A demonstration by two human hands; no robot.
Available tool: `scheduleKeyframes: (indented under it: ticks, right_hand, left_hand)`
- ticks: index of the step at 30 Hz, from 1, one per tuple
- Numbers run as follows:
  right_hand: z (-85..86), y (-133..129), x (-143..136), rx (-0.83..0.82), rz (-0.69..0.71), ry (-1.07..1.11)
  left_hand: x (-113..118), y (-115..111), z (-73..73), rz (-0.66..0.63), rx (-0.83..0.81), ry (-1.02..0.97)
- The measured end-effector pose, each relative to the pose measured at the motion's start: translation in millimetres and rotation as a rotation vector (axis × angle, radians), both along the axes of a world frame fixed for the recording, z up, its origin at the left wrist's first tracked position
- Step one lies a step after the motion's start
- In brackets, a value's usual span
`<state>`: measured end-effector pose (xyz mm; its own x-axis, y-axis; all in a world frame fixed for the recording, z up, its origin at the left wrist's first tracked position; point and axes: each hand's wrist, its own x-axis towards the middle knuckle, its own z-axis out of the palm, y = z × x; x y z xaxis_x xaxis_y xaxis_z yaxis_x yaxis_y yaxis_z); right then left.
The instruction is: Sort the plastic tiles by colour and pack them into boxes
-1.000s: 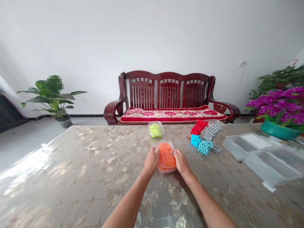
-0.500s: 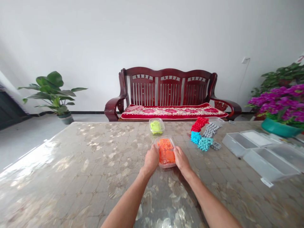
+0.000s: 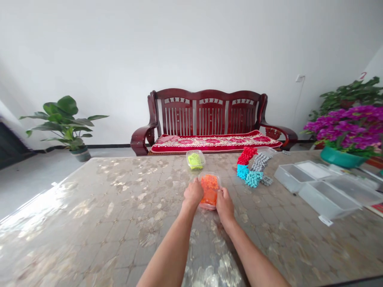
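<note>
A clear plastic container (image 3: 209, 206) full of small orange pieces (image 3: 209, 187) is between my hands on the table. My left hand (image 3: 193, 194) grips its left side, fingers closed at the rim. On the opposite side my right hand (image 3: 225, 202) holds the edge with the thumb on top. Just beyond stands a second clear container (image 3: 204, 161) with yellow-green pieces (image 3: 195, 160). To the right lie piles of small linked pieces: red (image 3: 246, 155), bright blue (image 3: 242, 172), teal (image 3: 254, 179) and grey (image 3: 261, 160).
Two translucent plastic boxes with open lids, a farther box (image 3: 289, 178) and a nearer box (image 3: 327, 201), stand at the right. Behind them is a teal pot (image 3: 341, 158) of purple flowers. A wooden bench (image 3: 211, 95) stands past the far edge of the patterned table (image 3: 98, 223).
My hands have shifted their grip on the orange container's sides, the left now higher along the rim. The camera view has turned slightly to the right.
</note>
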<state>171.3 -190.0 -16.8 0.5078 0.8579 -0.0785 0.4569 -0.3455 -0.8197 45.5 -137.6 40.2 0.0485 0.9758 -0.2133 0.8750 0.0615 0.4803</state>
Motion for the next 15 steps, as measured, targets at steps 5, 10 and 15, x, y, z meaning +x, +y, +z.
scheduleKeyframes:
  ticks: [5, 10, 15]
  right_hand:
    - [-6.3, -1.5, -0.1, 0.03, -0.027, 0.004]
    - [-5.8, 18.7, 20.1, 0.0, 0.087, 0.0]
    - [-3.6, 55.6, 36.9, 0.022, 0.08, -0.003]
  left_hand:
    - [7.8, -8.6, -4.1, 0.066, 0.046, -0.027]
    - [0.7, -7.4, -11.1, 0.02, 0.084, -0.105]
    - [-6.1, 1.3, -22.9, -0.016, 0.108, -0.227]
